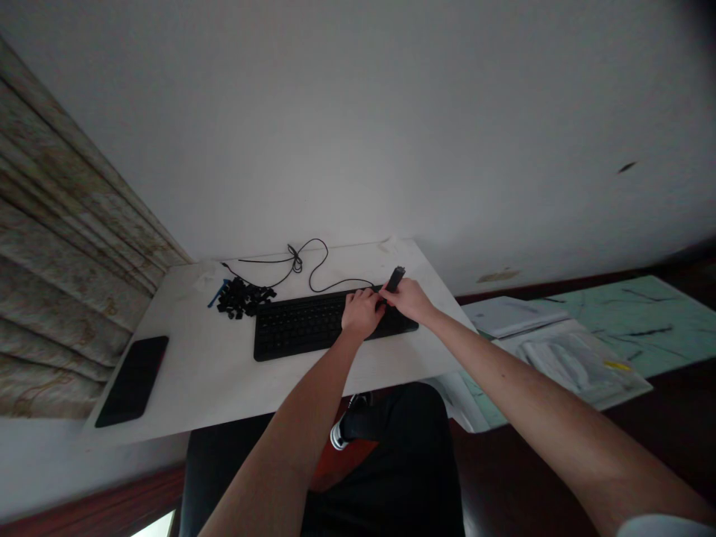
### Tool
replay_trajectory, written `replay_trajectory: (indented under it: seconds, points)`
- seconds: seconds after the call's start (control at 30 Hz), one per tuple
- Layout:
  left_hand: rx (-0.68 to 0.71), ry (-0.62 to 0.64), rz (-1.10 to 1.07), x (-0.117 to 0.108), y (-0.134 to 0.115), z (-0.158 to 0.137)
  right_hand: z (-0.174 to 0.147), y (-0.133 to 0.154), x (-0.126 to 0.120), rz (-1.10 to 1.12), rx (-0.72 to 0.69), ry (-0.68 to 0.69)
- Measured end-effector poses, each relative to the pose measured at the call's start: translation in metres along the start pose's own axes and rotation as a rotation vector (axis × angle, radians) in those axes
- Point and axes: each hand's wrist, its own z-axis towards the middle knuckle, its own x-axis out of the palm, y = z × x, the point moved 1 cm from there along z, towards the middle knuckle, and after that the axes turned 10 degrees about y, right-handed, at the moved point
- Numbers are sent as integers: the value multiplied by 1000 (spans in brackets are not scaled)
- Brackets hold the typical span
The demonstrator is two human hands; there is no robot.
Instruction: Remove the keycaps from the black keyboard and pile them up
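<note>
A black keyboard lies on the white table in front of me. My left hand rests on its right part, fingers bent and slightly apart, with the tips close to my right hand. My right hand is closed around a short black brush-like tool, whose greyish end points up and away from me. The tool's lower end is hidden by my fingers. Left of the keyboard sits a heap of loose black keycaps, with a thin blue tool at its edge.
A black cable loops behind the keyboard along the wall. At the left front of the white table lies a black phone-like slab. Curtains hang at the left. Papers and a plastic-wrapped packet lie lower right.
</note>
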Motion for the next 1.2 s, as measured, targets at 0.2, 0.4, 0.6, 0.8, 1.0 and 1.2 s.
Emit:
replay_trajectory:
  seconds: [0.2,0.4,0.6,0.8,1.0,1.2]
  points:
    - [3,-19,4,1,-1,0,-2,-2,2,45,3,-23]
    - [3,-5,32,0,-1,-1,1,1,1,-27,6,-8]
    - [11,-15,33,3,1,-1,0,10,-4,-120,-22,6]
    - [2,-34,-49,3,2,1,27,44,-53,-129,-39,-49]
    - [-55,-145,-215,2,5,-1,26,37,-47,90,36,16]
    - [-35,-194,-245,4,7,-1,5,-20,-7,593,133,-265]
